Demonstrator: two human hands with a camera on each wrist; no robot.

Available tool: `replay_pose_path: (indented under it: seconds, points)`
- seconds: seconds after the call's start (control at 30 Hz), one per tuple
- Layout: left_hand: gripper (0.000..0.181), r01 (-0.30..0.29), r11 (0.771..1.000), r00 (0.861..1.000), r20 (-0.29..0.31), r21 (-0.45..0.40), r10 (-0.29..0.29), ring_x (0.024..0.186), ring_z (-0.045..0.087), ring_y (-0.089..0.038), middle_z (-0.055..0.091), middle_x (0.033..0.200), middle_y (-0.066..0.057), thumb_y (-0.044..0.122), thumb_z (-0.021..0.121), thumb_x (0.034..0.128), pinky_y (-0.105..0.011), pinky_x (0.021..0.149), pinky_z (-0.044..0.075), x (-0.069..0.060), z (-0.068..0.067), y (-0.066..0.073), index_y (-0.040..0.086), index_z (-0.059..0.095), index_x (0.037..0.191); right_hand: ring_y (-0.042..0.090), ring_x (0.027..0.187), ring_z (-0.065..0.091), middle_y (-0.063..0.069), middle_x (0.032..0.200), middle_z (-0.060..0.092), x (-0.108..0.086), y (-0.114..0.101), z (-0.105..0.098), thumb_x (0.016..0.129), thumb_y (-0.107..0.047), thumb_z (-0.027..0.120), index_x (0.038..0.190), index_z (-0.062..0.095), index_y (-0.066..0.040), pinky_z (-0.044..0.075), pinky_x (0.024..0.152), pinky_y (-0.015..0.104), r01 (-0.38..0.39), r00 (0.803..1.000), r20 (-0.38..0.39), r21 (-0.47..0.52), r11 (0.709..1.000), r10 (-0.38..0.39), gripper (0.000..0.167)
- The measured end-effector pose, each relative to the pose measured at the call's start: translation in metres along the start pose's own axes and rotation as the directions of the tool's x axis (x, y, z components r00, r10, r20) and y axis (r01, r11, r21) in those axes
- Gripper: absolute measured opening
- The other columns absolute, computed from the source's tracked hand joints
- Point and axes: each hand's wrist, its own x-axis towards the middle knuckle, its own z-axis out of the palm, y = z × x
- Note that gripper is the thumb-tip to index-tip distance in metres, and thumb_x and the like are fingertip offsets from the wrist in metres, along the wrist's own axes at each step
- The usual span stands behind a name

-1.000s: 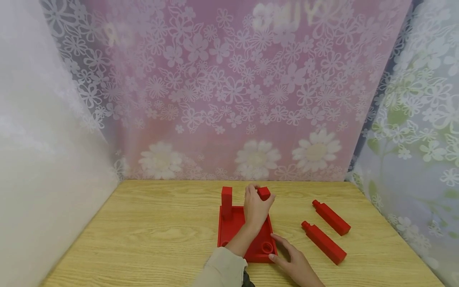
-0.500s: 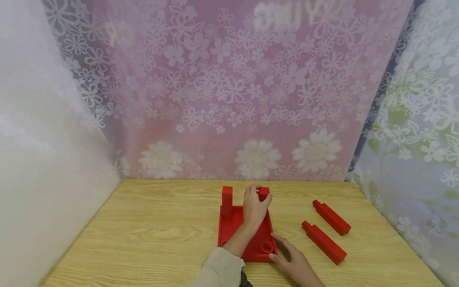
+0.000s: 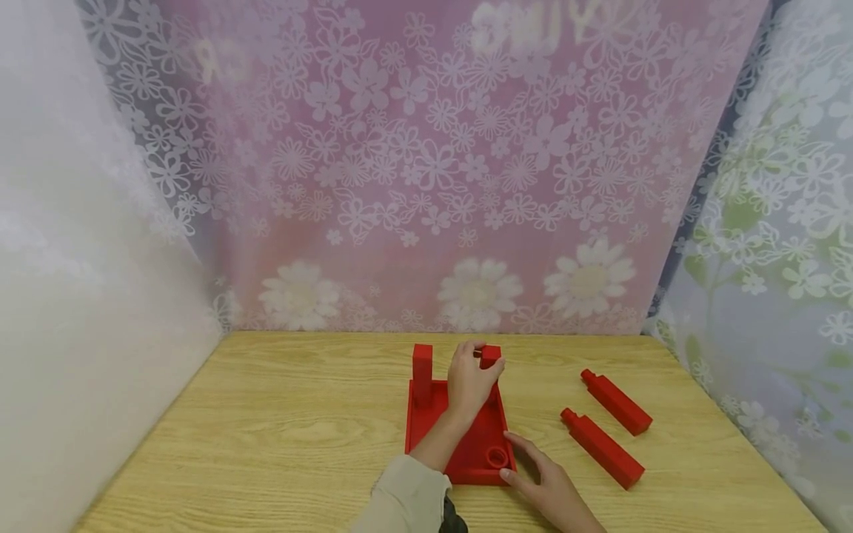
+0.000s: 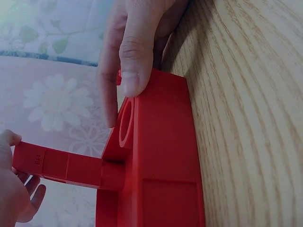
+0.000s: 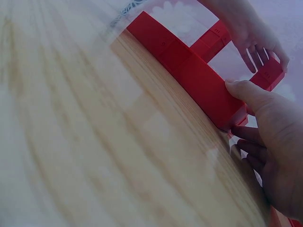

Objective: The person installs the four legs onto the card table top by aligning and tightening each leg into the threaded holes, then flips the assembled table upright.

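In the head view, my left hand (image 3: 469, 381) reaches across the red tray (image 3: 476, 478) and grips a red square post (image 3: 491, 355) standing upright at its back right corner. Thumb and fingers lie round the upper part of this post (image 5: 266, 75) in the right wrist view; its foot meets the tray (image 5: 203, 87). Another red post (image 3: 422, 374) stands at the back left corner. My right hand (image 3: 549, 492) holds the near right corner, beside a round socket (image 3: 496, 457); its thumb presses the tray edge (image 4: 163, 118) in the left wrist view. My left forearm hides the near left corner.
Two loose red posts, one farther back (image 3: 616, 405) and one nearer (image 3: 603, 451), lie slanted on the wooden table (image 3: 280, 437) right of the tray. A flowered curtain (image 3: 400, 170) hangs behind the table, with more sheeting along both sides.
The post in my left hand, slightly tilted a second ago, now stands straighter. My left hand has shifted a little left, its fingers still round the post. My right hand stays at the tray corner.
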Motion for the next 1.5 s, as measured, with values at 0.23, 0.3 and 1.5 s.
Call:
replay_pose_path:
  seconds: [0.23, 0.3, 1.5]
  points:
    - [0.045, -0.017, 0.999, 0.995, 0.097, 0.039, 0.013, 0.1, 0.052, -0.023, 0.056, 0.111, -0.004, 0.028, 0.071, 0.0819, -0.034, 0.078, 0.047, -0.001, -0.007, -0.006, 0.009, 0.057, 0.12, 0.032, 0.125, 0.036, 0.008, 0.134, 0.046, 0.0, 0.0, -0.001, 0.08, -0.049, 0.065, 0.133, 0.048, -0.023, 0.027, 0.096, 0.058, 0.004, 1.0, 0.006, 0.004, 1.0, -0.004, 0.062]
    - [0.051, -0.001, 1.0, 0.992, 0.127, 0.02, -0.002, 0.105, 0.049, -0.023, 0.053, 0.118, -0.004, 0.03, 0.069, 0.0827, -0.038, 0.082, 0.046, -0.003, -0.011, -0.01, 0.011, 0.052, 0.127, 0.032, 0.126, 0.036, 0.008, 0.134, 0.046, 0.0, -0.001, -0.001, 0.08, -0.049, 0.065, 0.133, 0.048, -0.023, 0.027, 0.097, 0.058, 0.004, 1.0, 0.006, 0.01, 1.0, -0.004, 0.062]
    - [0.07, -0.037, 0.999, 0.881, 0.47, -0.041, 0.051, 0.127, 0.027, -0.037, 0.031, 0.141, -0.017, 0.033, 0.071, 0.0802, -0.059, 0.092, 0.032, -0.074, -0.143, -0.092, 0.007, 0.04, 0.138, 0.034, 0.127, 0.033, 0.008, 0.135, 0.045, 0.0, -0.002, 0.0, 0.079, -0.048, 0.066, 0.134, 0.048, -0.022, 0.027, 0.096, 0.06, -0.049, 0.999, 0.018, 0.022, 0.999, 0.048, 0.064]
